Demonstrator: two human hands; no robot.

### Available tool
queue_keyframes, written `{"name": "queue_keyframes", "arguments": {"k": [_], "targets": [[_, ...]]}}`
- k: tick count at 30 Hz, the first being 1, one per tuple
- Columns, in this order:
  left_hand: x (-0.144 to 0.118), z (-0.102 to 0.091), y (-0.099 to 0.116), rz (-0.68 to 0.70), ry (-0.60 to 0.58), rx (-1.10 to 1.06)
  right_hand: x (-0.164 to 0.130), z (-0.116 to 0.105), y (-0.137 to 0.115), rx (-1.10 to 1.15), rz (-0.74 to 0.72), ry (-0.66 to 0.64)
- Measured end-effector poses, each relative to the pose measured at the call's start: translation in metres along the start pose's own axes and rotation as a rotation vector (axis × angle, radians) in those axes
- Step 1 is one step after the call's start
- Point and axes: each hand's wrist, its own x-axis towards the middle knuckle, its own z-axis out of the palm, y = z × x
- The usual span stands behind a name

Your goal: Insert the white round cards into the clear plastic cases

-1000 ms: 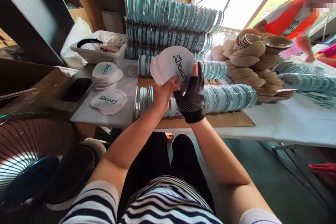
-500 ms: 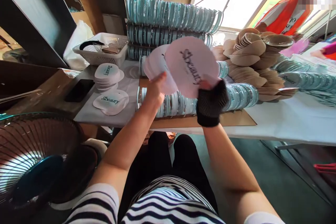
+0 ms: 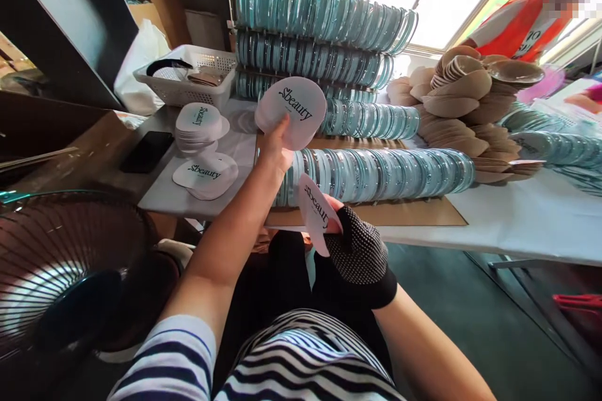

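Observation:
My bare left hand [image 3: 277,144] is closed on a white rounded card [image 3: 294,116] printed with "beauty", its thumb on the printed face; whether more cards lie behind it I cannot tell. Lower and to the right, my right hand [image 3: 360,244], in a black dotted fingerless glove, grips a second printed card [image 3: 314,213], which is tilted and seen partly edge-on. Just beyond it runs a front row of clear bluish discs [image 3: 385,172] standing on edge. At the table's left lie a stack of printed cards [image 3: 198,125] and a smaller pile of cards [image 3: 207,175].
A rack of bluish discs [image 3: 324,19] stands at the back, beside a white basket [image 3: 188,84]. Beige cup-shaped pieces [image 3: 458,94] are heaped at right. A dark phone [image 3: 147,151] lies at left, above a fan [image 3: 70,288]. A person in an orange vest [image 3: 512,31] is behind.
My hands have moved apart. The right hand came down toward me with one card, while the left stayed above the rows with its card upright. The view shifted slightly.

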Motion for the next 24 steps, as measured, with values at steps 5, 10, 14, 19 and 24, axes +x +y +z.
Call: {"name": "queue_keyframes", "arguments": {"k": [5, 10, 14, 19, 24], "targets": [[-0.001, -0.001, 0.000, -0.017, 0.009, -0.051, 0.027, 0.031, -0.001, -0.237, 0.061, -0.042], [0.000, -0.002, -0.001, -0.011, 0.012, -0.059, 0.055, 0.063, 0.009, -0.206, 0.087, -0.009], [0.001, -0.002, 0.005, -0.066, 0.055, -0.057, 0.039, 0.071, 0.022, -0.117, 0.148, 0.088], [-0.001, 0.000, 0.007, -0.099, 0.077, -0.055, 0.058, 0.069, 0.023, -0.098, 0.130, 0.035], [0.000, -0.003, 0.007, -0.072, 0.063, -0.049, 0.083, 0.063, 0.004, -0.357, 0.018, -0.144]]}}
